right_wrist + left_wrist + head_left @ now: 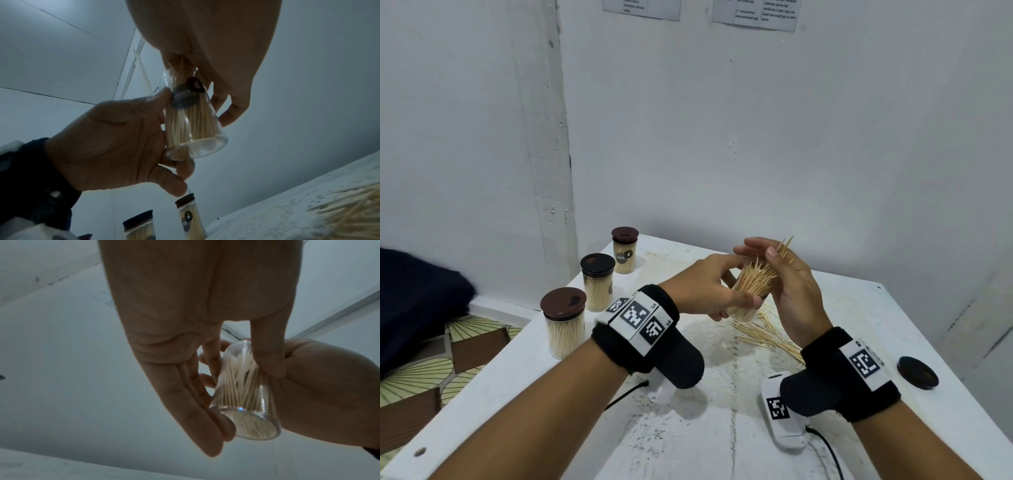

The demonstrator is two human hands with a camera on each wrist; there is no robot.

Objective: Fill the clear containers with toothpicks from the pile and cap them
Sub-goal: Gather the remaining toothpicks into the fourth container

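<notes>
My left hand (739, 287) grips a clear container (746, 303), tilted and lifted off the white table (722, 445). The container (252, 423) is packed with toothpicks, and my left fingers (205, 410) and thumb wrap its sides. Above its mouth my right hand (760, 250) pinches a bundle of toothpicks (760, 277) that sticks out of the opening, some fanned past the fingers. A dark label shows on the container (193, 126) in the right wrist view. The loose toothpick pile (767, 334) lies on the table under both hands. A loose dark cap (917, 371) lies at the right.
Three filled, capped containers stand in a row at the table's left: near (565, 322), middle (597, 281), far (625, 250). A white device (784, 418) with a black cable lies near the front. Walls close in behind, and a dark cloth (417, 301) sits off the left edge.
</notes>
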